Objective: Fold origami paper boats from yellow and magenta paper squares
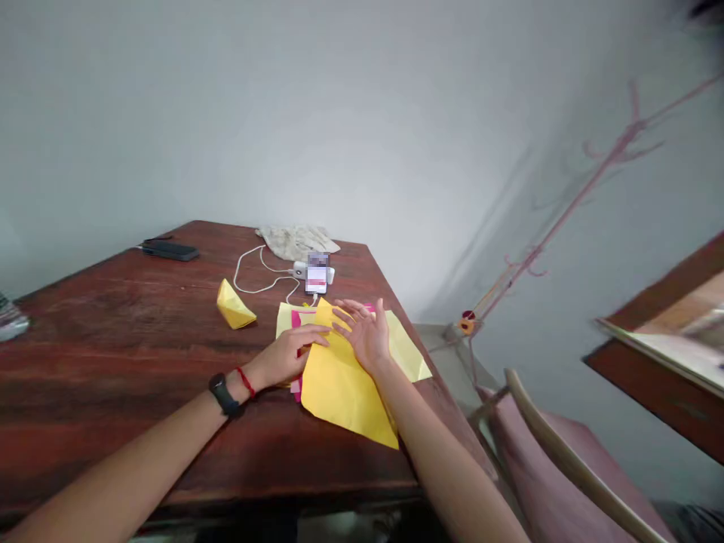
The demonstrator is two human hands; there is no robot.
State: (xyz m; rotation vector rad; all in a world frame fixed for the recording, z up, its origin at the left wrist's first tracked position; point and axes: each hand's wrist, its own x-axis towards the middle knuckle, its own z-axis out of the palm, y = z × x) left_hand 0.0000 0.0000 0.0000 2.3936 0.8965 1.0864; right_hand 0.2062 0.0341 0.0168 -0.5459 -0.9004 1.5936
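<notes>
A yellow sheet of paper (345,388) lies at a slant near the table's right side, over other coloured papers. My left hand (288,353) rests at its left edge, with fingers stretched onto the sheet; the thumb is hard to make out. Over the sheet's upper right part, my right hand (365,335) is open, its palm turned up and fingers spread. Beneath are pale yellow paper (408,351) and bright pink paper (296,319), mostly covered. A folded yellow paper piece (234,305) stands apart to the left.
Behind the papers, a phone (317,275) leans upright with a white cable (249,289) attached. A crumpled cloth (294,241) lies by the wall. Another dark phone (170,250) is on the left of the wooden table (141,324). To the right stand a chair (554,452) and a pink coat rack (577,200).
</notes>
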